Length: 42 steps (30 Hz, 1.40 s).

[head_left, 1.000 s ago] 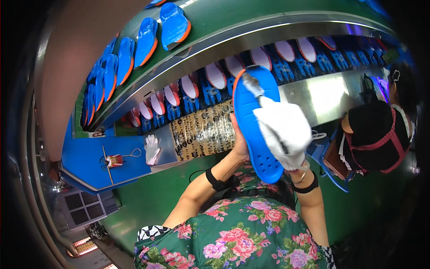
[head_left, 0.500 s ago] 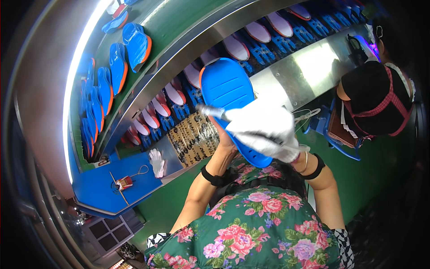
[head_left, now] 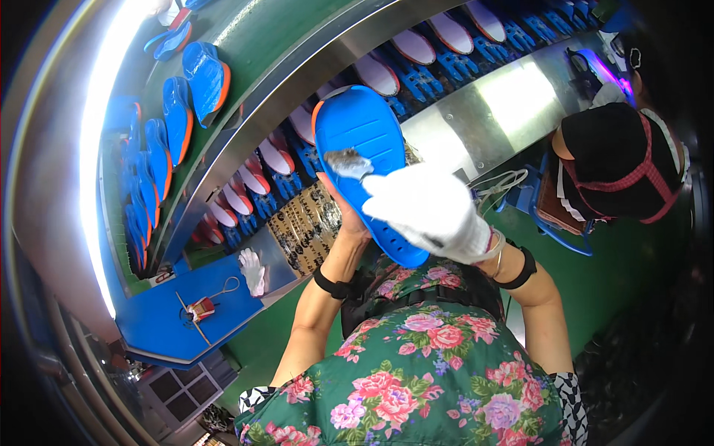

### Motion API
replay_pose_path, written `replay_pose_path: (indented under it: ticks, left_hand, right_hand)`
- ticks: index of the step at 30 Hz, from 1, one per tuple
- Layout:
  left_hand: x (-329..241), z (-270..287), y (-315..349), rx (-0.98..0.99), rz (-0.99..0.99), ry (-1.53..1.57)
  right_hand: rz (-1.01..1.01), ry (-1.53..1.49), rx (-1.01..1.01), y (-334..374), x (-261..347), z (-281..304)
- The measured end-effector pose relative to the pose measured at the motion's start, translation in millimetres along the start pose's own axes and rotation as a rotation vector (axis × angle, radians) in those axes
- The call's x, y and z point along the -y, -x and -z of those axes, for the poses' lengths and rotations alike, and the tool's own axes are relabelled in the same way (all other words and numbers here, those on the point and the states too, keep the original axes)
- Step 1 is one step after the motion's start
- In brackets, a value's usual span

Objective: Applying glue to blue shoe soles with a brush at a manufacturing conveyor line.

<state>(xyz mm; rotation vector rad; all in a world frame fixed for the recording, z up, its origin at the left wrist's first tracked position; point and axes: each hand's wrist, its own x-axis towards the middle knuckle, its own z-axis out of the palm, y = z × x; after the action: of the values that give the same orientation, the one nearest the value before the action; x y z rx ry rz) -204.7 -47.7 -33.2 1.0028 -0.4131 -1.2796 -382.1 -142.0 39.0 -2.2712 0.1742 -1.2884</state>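
Observation:
A blue shoe sole [head_left: 364, 123] with an orange edge is tilted up in front of me, its ridged inner face toward me and small holes at the near end. My bare left hand [head_left: 345, 212] grips it along its left side, the fingers partly hidden behind it. In a white knit glove, my right hand [head_left: 428, 208] is closed on a brush [head_left: 348, 161]. The brush's greyish head lies over the left middle of the sole, seemingly touching it; its handle is hidden by the glove.
Blue soles [head_left: 178, 123] line a green shelf at the left. Behind stands a row of pale shoe uppers [head_left: 375, 74] with blue holders. A white glove [head_left: 253, 272] and a small red-wrapped item [head_left: 201, 308] lie on the blue tabletop [head_left: 160, 327]. A co-worker [head_left: 617, 160] sits at right.
The brush has swung from sticking out past the sole's left edge to lying over its inner face. The sole and both hands have shifted slightly left.

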Motion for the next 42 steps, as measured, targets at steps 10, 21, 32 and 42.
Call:
replay_pose_path:
  ticks: [10, 21, 32, 42]
  left_hand:
    - [3.0, 29.1, -12.0, -0.009, 0.107, 0.094]
    - [-5.5, 22.5, -30.0, 0.354, 0.202, 0.392]
    - [-9.6, 22.7, -46.0, 0.569, 0.133, 0.441]
    - [-10.8, 9.6, -55.6, 0.563, 0.031, 0.514]
  right_hand:
    - [-0.028, -0.058, 0.046, -0.9, -1.5, 1.2]
    - [0.010, -0.104, 0.036, 11.9, 2.0, -5.0]
    - [-0.186, -0.259, -0.057, 32.4, 12.0, -6.0]
    - [-0.191, -0.251, -0.026, 51.5, 17.9, -2.0]
